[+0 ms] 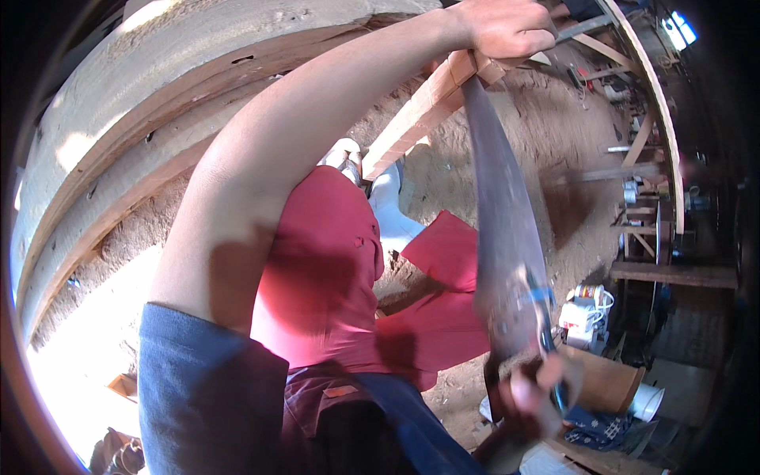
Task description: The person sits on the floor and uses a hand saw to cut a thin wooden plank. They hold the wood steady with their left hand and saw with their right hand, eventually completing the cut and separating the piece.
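Note:
A squared length of wood [416,119] slopes from near my feet up to the top of the view. My left hand [511,30] is closed over its upper end, with the fingers curled. The long, wide blade of a handsaw [503,190] meets the wood just below that hand, at a dark line across it. Whether the teeth sit inside a cut cannot be made out. At the lower right, my right hand [534,388] is wrapped round the saw's handle, blurred by motion. Blue material shows on the blade near the handle.
Large thick planks [158,95] lie along the left and top. My red-clothed legs [332,269] are below the wood, over sandy ground [546,119]. White containers [584,317] and a brown box [606,378] stand at right, near wooden framework [673,166].

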A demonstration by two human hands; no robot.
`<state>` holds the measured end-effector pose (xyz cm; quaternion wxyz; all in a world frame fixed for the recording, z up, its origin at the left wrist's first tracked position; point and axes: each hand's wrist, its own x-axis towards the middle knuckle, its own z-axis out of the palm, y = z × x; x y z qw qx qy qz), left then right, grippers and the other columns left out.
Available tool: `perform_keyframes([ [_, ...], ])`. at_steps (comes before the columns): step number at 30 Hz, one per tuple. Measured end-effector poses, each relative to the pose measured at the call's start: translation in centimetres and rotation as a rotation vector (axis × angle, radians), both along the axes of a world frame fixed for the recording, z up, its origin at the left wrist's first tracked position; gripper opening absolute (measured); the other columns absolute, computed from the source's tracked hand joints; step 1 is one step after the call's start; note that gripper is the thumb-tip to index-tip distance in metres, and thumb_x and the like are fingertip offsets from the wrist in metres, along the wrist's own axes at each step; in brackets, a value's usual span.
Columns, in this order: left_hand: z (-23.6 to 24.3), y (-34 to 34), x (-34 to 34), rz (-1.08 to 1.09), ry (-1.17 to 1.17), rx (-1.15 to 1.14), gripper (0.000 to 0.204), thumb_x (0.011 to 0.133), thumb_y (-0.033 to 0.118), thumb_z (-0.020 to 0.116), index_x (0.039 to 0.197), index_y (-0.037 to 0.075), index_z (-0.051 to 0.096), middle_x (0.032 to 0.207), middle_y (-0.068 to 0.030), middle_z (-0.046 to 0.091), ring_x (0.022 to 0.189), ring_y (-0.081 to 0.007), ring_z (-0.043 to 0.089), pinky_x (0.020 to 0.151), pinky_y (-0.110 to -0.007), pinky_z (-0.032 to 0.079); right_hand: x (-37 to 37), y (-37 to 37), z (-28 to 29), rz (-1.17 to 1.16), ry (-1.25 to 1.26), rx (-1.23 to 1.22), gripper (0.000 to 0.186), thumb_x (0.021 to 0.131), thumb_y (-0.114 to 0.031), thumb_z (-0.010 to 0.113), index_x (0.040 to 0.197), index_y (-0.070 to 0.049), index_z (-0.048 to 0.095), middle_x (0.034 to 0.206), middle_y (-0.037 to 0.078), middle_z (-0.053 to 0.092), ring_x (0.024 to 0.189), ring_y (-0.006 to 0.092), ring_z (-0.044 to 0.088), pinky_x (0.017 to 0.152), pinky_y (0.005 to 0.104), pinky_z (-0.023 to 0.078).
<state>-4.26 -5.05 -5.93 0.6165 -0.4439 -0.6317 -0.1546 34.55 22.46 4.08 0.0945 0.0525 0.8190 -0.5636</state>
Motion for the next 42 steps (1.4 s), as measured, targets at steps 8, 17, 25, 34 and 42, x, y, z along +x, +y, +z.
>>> perform_keyframes([
  [8,0.4,1.2,-0.9,-0.062,0.004,-0.006,0.012,0.088,0.018,0.059,0.088,0.007,0.062,0.09,-0.0129,0.058,0.084,-0.0337,0.055,0.074,-0.045,0.044,0.4,-0.1,-1.1,-0.017,0.072,0.11,0.036,0.071,-0.003,0.079,0.09,-0.009,0.05,0.076,0.004,0.056,0.067,0.0124,0.053,0.079,0.0321,0.048],
  [17,0.3,0.3,-1.2,-0.018,0.059,-0.014,0.01,0.083,0.015,0.06,0.083,0.005,0.06,0.085,-0.0118,0.056,0.08,-0.0323,0.054,0.07,-0.045,0.043,-0.9,-0.3,-2.4,0.177,0.32,-0.096,0.026,0.086,0.004,0.055,0.077,-0.012,0.036,0.047,-0.002,0.032,0.032,0.0051,0.026,0.032,0.0239,0.018],
  [25,0.0,-0.2,-0.8,0.012,0.006,-0.021,0.012,0.082,0.016,0.061,0.087,0.005,0.063,0.091,-0.0127,0.059,0.082,-0.0328,0.055,0.072,-0.044,0.044,-0.2,-0.4,1.0,0.048,-0.023,0.009,0.024,0.076,-0.003,0.075,0.077,-0.007,0.051,0.069,0.007,0.058,0.064,0.0135,0.056,0.071,0.0309,0.049],
  [34,0.1,-0.6,-0.3,0.02,0.074,-0.02,0.012,0.082,0.017,0.061,0.085,0.006,0.061,0.087,-0.0124,0.057,0.079,-0.0333,0.054,0.07,-0.044,0.042,-0.2,0.0,0.4,0.079,0.107,-0.178,0.032,0.068,0.0,0.072,0.058,-0.01,0.043,0.054,0.007,0.053,0.042,0.0116,0.044,0.043,0.0298,0.036],
  [42,-0.1,-0.2,-1.6,0.026,-0.051,-0.01,0.015,0.09,0.021,0.055,0.085,0.008,0.061,0.088,-0.0145,0.057,0.08,-0.0359,0.053,0.072,-0.047,0.043,-0.3,3.0,0.4,0.208,-0.022,-0.385,0.016,0.095,0.0,0.047,0.089,-0.012,0.039,0.053,0.001,0.037,0.036,0.01,0.029,0.033,0.0289,0.025],
])
